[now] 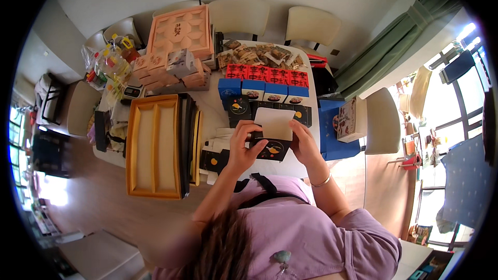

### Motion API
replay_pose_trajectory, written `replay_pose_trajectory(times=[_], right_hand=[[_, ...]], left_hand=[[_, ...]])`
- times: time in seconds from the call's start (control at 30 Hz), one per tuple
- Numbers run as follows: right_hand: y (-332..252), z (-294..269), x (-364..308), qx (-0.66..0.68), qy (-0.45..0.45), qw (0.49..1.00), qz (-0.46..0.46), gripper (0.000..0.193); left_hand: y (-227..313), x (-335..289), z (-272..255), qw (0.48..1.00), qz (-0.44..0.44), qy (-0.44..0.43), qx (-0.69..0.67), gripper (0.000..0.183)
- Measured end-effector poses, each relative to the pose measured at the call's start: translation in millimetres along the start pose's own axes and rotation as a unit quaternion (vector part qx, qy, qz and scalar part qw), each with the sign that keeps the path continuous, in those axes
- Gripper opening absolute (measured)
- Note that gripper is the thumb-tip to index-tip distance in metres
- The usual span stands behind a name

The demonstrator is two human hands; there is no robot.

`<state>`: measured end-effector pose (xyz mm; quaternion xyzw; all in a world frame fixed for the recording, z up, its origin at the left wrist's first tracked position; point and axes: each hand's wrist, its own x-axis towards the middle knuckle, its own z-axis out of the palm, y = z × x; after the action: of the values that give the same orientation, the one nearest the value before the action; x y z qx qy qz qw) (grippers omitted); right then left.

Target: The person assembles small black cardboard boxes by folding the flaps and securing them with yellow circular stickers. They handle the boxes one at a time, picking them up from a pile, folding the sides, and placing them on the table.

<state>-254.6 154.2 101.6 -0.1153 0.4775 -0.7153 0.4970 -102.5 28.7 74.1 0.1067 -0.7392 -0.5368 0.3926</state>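
Observation:
Between my two hands, near the table's front edge, is a small black carton (pixel 272 150) with a round yellow-and-white picture on its face. Its pale inner flap (pixel 275 122) stands raised. My left hand (pixel 245 145) grips the carton's left side, thumb across the front. On the right side, my right hand (pixel 304 141) holds it with fingers at the flap's edge. What is inside the carton cannot be seen. Just beyond it is a row of similar black boxes (pixel 239 108). Flat black and white carton pieces (pixel 213 160) lie beside my left wrist.
Behind the black boxes stand blue boxes (pixel 275 92), red boxes (pixel 267 74) and a pile of clear packets (pixel 263 55). Gold-lined trays (pixel 155 145) are stacked at left, with pink boxes (pixel 179 33) beyond. A blue chair seat (pixel 334 129) holding a carton (pixel 351 119) is at right.

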Motion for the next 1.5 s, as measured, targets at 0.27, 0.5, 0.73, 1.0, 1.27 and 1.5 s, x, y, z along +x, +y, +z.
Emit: replay_pose_trajectory(times=[0.27,0.5,0.73,1.0,1.27,1.5], right_hand=[[-9,-12,2,-0.086,-0.047,0.995,-0.023,0.039],[-9,-15,3,0.008,-0.042,0.999,0.011,0.038],[-4,-7,1,-0.034,-0.041,0.999,-0.004,0.028],[3,-23,7,-0.135,-0.035,0.989,-0.049,0.021],[11,-29,13,-0.109,0.079,0.988,-0.077,0.018],[16,-26,10,-0.164,0.079,0.973,-0.141,0.021]], left_hand=[[-4,-1,10,0.994,-0.068,-0.011,-0.086,0.024],[14,10,7,0.992,-0.107,-0.044,-0.059,0.046],[14,8,10,0.997,-0.052,-0.051,0.003,0.046],[2,4,9,0.994,-0.035,-0.100,0.010,0.020],[28,9,19,0.978,-0.053,-0.061,0.193,0.089],[33,5,35,0.953,-0.082,-0.078,0.281,0.117]])
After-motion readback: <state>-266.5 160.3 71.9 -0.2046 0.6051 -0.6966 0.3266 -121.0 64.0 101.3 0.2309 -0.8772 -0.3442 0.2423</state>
